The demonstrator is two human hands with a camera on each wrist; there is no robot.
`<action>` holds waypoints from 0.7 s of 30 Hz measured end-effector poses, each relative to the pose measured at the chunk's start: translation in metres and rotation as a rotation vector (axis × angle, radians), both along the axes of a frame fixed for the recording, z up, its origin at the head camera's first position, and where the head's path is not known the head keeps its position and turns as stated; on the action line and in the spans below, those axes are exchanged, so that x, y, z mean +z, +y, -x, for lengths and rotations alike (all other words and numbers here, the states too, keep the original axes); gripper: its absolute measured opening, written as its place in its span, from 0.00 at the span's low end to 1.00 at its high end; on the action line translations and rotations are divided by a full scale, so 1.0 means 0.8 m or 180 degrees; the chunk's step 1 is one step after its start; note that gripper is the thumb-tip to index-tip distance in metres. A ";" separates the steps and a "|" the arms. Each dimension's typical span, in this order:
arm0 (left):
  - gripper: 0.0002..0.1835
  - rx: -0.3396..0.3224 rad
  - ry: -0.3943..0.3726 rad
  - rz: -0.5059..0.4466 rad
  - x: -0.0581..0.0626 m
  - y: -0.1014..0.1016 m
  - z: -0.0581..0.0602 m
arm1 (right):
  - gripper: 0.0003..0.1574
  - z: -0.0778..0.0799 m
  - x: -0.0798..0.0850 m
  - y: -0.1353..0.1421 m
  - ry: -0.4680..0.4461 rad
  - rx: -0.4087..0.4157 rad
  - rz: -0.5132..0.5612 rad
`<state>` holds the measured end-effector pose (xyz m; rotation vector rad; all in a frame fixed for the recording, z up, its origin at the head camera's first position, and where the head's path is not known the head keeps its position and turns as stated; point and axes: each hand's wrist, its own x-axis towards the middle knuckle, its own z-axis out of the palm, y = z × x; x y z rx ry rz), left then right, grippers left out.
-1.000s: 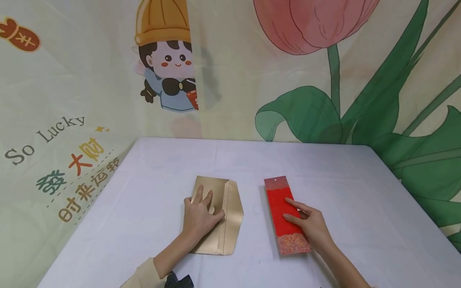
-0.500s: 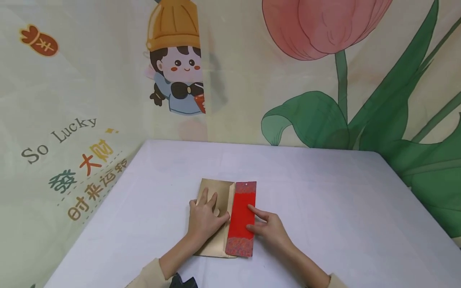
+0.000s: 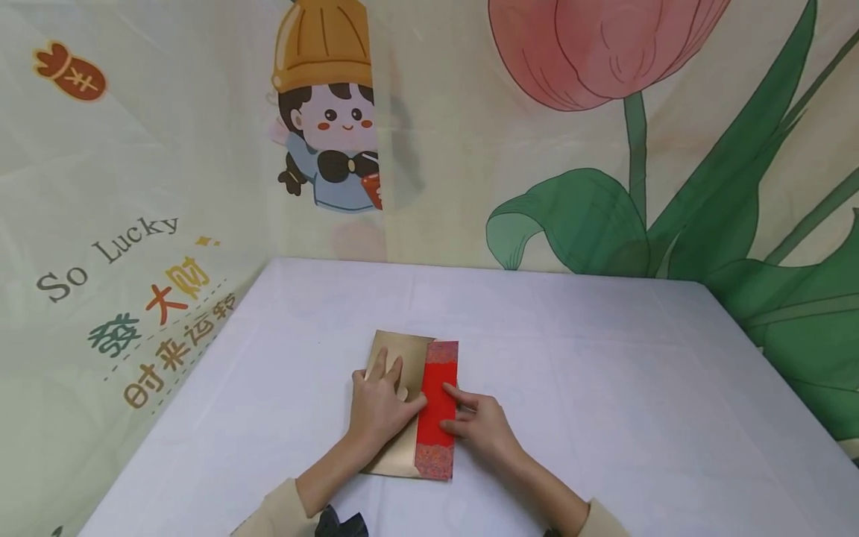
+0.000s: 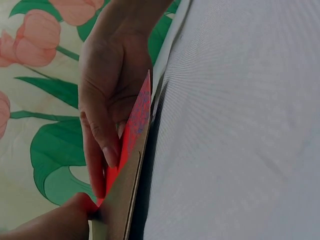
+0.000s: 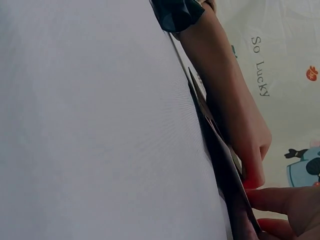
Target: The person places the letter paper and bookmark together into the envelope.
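Observation:
A gold envelope (image 3: 406, 344) lies on the white table, its open side to the right. My left hand (image 3: 379, 403) presses on it with spread fingers, the thumb at the opening's edge. A long red packet (image 3: 435, 418) with patterned ends covers the envelope's flap, its left side slipped under the front panel's edge. My right hand (image 3: 488, 429) pinches the packet's right edge between thumb and fingers. In the left wrist view the red packet (image 4: 137, 122) slants up out of the gold envelope (image 4: 122, 195). The underside fingers of the right hand are mostly hidden in the head view.
The white-covered table (image 3: 590, 350) reaches back to a printed cloth backdrop (image 3: 443, 149) with a tulip and a cartoon figure. A dark strap piece (image 3: 342, 522) shows by the left sleeve (image 3: 278, 511) at the front edge.
My right hand has brought the red packet left, from the table beside the gold envelope, over its flap and partly into its opening. The left hand has stayed on the envelope.

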<state>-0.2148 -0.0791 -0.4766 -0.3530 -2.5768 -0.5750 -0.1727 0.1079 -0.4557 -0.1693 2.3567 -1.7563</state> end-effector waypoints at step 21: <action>0.34 -0.0025 0.0029 0.0026 -0.002 -0.001 0.001 | 0.37 0.010 -0.024 0.015 0.1935 0.0338 -0.2168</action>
